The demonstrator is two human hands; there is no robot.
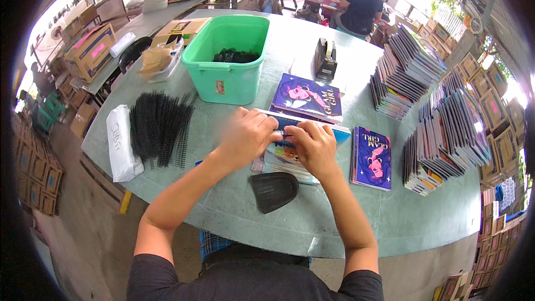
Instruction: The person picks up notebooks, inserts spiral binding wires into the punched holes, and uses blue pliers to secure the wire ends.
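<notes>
- Centrally, in the head view, a person's two bare hands meet over a notebook [290,159] with a blue picture on its cover, lying near the middle of a grey-green table [223,206].
- The left hand [249,136] has its fingers bent and clamped on the notebook's upper edge; its fingertips are partly hidden.
- The right hand [313,147], just beside it, has thumb and forefinger pinched on the same edge.
- Below the hands, toward the person, lies a black scoop [273,191].
- Just beyond the hands is a purple notebook [306,97] with a drawn figure on its cover; a matching spiral notebook [371,159] lies to their right.
- Farther right stand two tall stacks of notebooks [446,134].
- To the left, a pile of black binding coils [161,128] lies beside a white package [122,145].
- Beyond the coils stands a green plastic tub [225,83] with black contents.
- Near the table's far side sits a black tape dispenser [325,60].
- In the background, a person in a dark shirt [362,11] sits facing away; cardboard boxes [92,50] line both sides.
</notes>
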